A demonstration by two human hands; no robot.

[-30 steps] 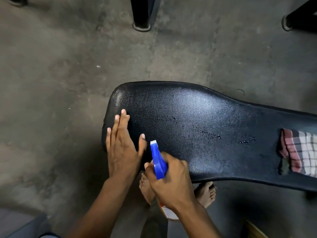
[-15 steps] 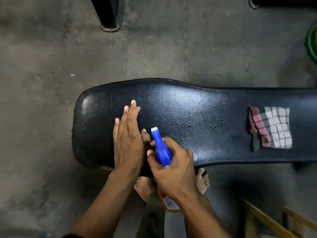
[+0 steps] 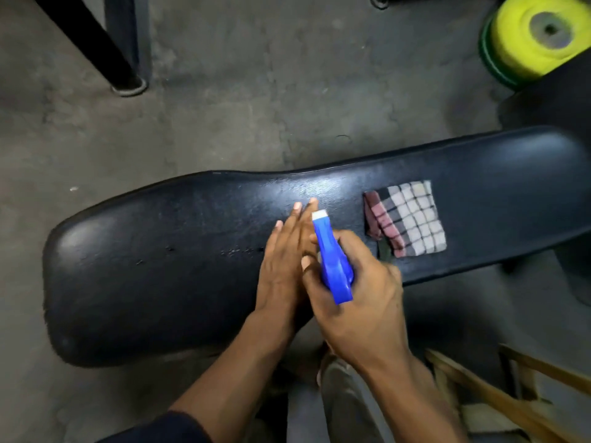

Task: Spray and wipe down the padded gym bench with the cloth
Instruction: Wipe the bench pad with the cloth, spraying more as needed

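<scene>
The black padded gym bench (image 3: 153, 270) stretches from lower left to upper right, with small wet droplets near its middle. My left hand (image 3: 284, 263) lies flat on the pad, fingers straight and together, holding nothing. My right hand (image 3: 358, 292) grips a blue spray bottle (image 3: 332, 260) whose white nozzle points away from me over the pad, just right of my left hand. A folded checked cloth (image 3: 412, 219), red and pale squares, lies on the bench to the right of both hands, untouched.
The concrete floor (image 3: 240, 107) surrounds the bench. A black frame leg (image 3: 124, 75) stands at upper left. A yellow weight plate (image 3: 537, 33) over a green one sits at upper right. A wooden frame (image 3: 499, 391) is at lower right. My bare foot shows under the bench edge.
Both hands have slid to the right along the bench, closer to the cloth. The view has shifted right too, bringing the yellow plate and bench end into sight.
</scene>
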